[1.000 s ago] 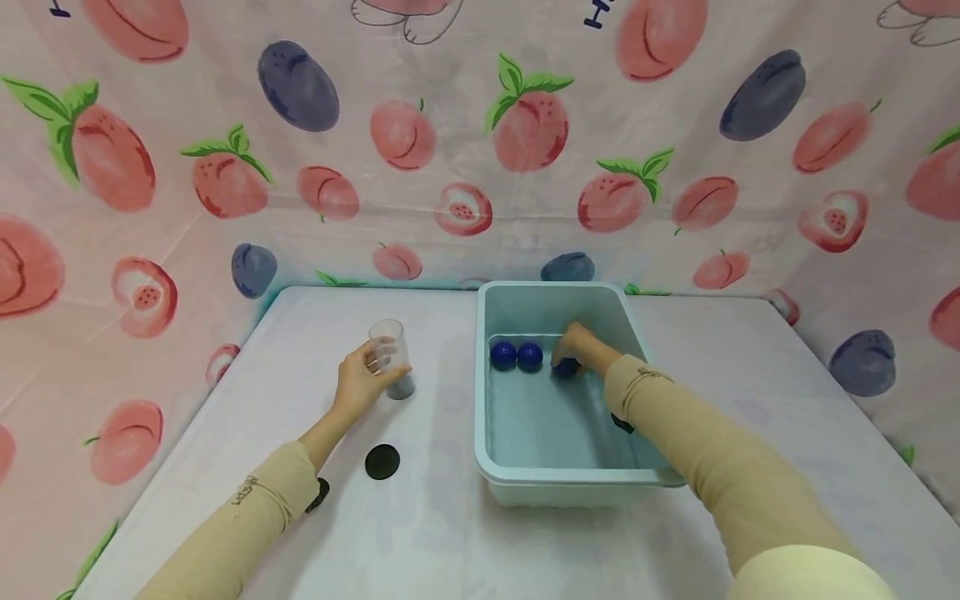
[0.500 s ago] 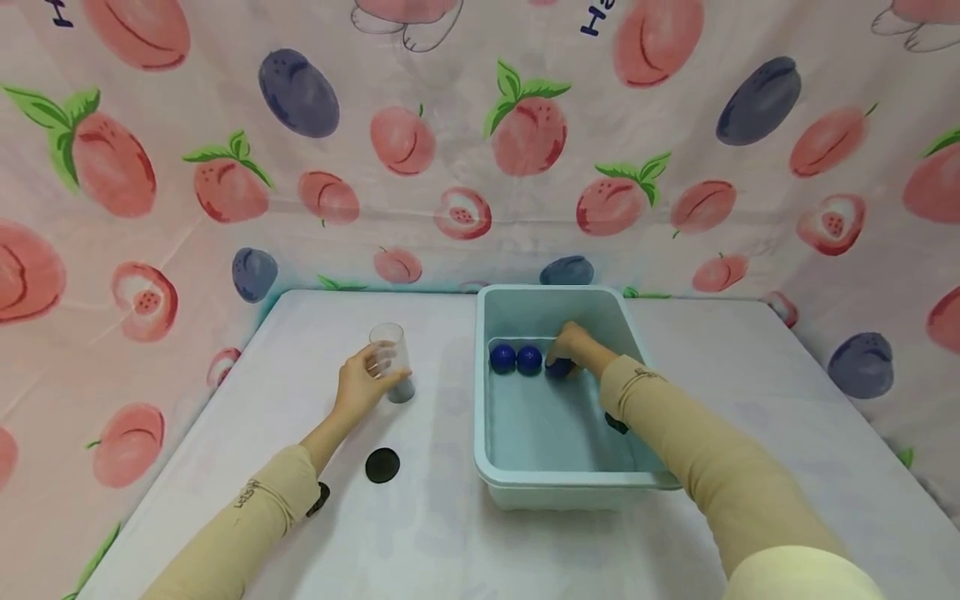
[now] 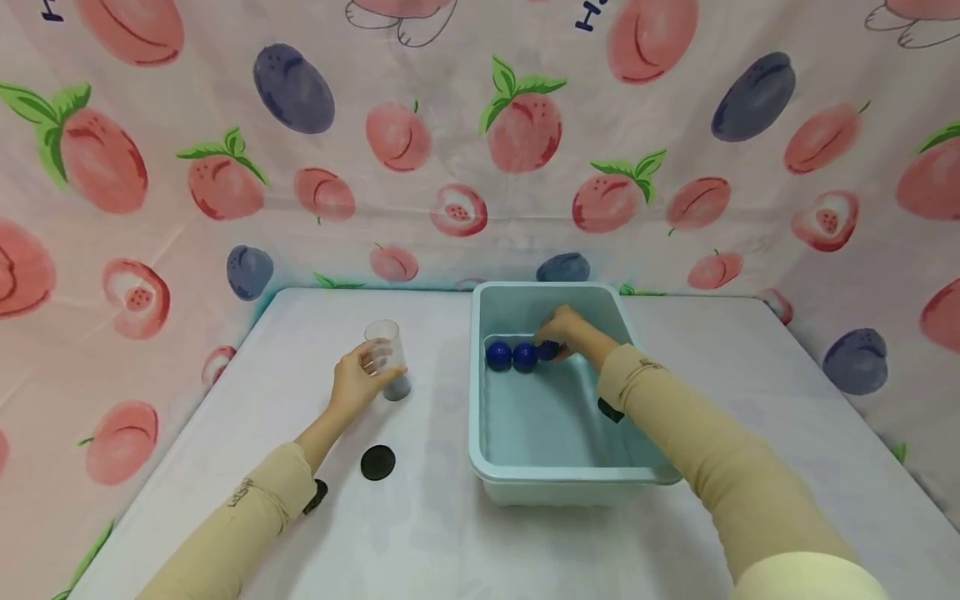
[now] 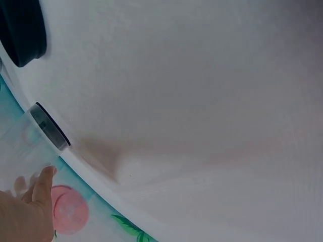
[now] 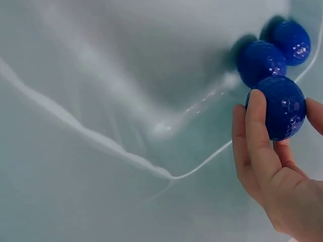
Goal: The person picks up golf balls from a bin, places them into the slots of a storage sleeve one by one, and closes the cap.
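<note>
My left hand (image 3: pixel 354 387) grips a clear plastic cylinder (image 3: pixel 383 332) with a grey bottom, which stands upright on the white table. Its transparent wall also shows at the lower left of the left wrist view. Inside the light blue bin (image 3: pixel 570 475), my right hand (image 3: pixel 567 332) pinches a glossy dark blue golf ball (image 5: pixel 285 108) between thumb and fingers. Two more blue golf balls, one at the far left (image 3: pixel 498 356) and one in the middle (image 3: pixel 525 357), sit side by side along the bin's back wall, right beside the held one.
A round black lid (image 3: pixel 378 462) lies on the white table (image 3: pixel 442 533) in front of the cylinder. The bin's raised walls surround the right hand. A fruit-patterned cloth (image 3: pixel 457 108) hangs behind the table.
My right hand has moved left along the back of the bin with its ball, closing the gap to the other two balls. The left hand keeps its hold on the cylinder.
</note>
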`<state>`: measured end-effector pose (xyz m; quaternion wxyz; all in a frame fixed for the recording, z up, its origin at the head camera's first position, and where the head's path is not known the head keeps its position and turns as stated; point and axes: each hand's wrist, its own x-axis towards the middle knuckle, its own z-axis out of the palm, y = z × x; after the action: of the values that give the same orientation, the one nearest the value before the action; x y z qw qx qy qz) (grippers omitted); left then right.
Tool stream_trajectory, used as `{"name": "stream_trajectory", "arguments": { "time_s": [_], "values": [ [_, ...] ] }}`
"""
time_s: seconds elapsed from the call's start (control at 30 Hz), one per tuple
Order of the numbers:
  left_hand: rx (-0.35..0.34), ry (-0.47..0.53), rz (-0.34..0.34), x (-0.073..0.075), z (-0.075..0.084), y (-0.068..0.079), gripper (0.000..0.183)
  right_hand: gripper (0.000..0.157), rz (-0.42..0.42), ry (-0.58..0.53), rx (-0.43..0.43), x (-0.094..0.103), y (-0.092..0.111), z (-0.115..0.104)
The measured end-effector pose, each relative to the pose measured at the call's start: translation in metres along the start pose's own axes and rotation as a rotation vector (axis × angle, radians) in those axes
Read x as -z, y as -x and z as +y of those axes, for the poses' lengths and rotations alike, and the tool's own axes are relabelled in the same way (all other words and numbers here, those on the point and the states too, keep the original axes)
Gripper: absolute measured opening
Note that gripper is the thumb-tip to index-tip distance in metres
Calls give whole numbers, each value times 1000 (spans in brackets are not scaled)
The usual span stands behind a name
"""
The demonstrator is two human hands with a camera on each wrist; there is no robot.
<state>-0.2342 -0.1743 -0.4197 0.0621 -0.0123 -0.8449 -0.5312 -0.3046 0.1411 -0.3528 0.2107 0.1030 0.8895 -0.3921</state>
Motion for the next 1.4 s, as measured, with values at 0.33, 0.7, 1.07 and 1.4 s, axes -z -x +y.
{"name": "stream_trajectory", "arguments": {
  "time_s": [0.33,0.7,1.07,1.4],
  "values": [
    [37,0,-12,0,-3,0,51,54,-131,-146,29,7,20,-12],
    [40,-13,12,-1,4,-3,51,50,-170,-299,32,14,27,-24],
    [14,-96,0,3,15,-5,51,51,-177,-393,10,13,33,-30],
    [-37,-115,2,6,25,-9,52,48,-210,-487,30,16,41,-38]
  ]
}}
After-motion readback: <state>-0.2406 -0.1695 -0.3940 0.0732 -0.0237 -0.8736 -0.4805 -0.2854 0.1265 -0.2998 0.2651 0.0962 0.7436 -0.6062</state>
